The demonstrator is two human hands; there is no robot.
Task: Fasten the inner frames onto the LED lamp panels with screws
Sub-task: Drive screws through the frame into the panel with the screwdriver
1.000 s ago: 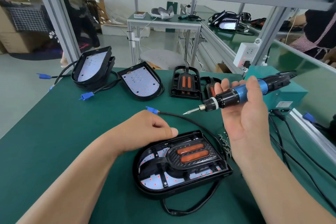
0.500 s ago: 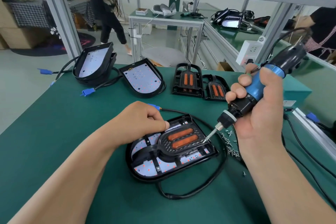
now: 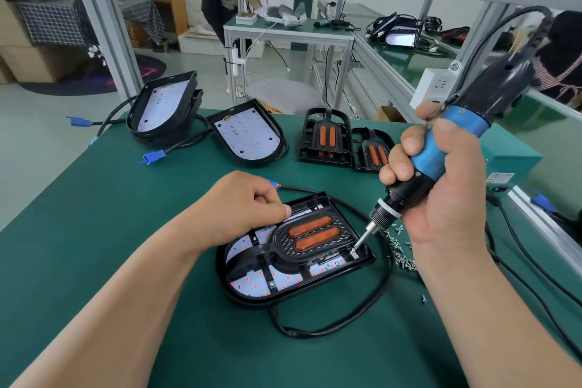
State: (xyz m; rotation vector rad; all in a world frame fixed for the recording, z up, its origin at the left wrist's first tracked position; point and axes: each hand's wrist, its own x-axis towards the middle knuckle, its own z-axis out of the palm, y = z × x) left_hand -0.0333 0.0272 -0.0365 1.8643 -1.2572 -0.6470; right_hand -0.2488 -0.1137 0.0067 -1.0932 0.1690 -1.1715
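A black LED lamp panel (image 3: 252,288) lies on the green table in front of me, with a black inner frame (image 3: 315,239) holding two orange strips set into it. My left hand (image 3: 242,201) rests on the panel's far left edge with its fingers curled, steadying it. My right hand (image 3: 441,192) grips a blue and black electric screwdriver (image 3: 441,148), tilted, its bit tip touching the frame's right corner. A pile of small screws (image 3: 400,249) lies just right of the panel. The panel's black cable (image 3: 371,305) loops around its right and near sides.
Further back stand stacked lamp panels (image 3: 163,107), a single panel (image 3: 247,135) and two loose inner frames (image 3: 327,135) (image 3: 373,149). A teal box (image 3: 516,161) sits at the right, with cables (image 3: 535,277) trailing beside the table's metal edge. A person stands at a far table.
My right hand turned the screwdriver from lying level in the air to pointing down, and brought its bit onto the frame's right corner. The panel shifted slightly under my left hand.
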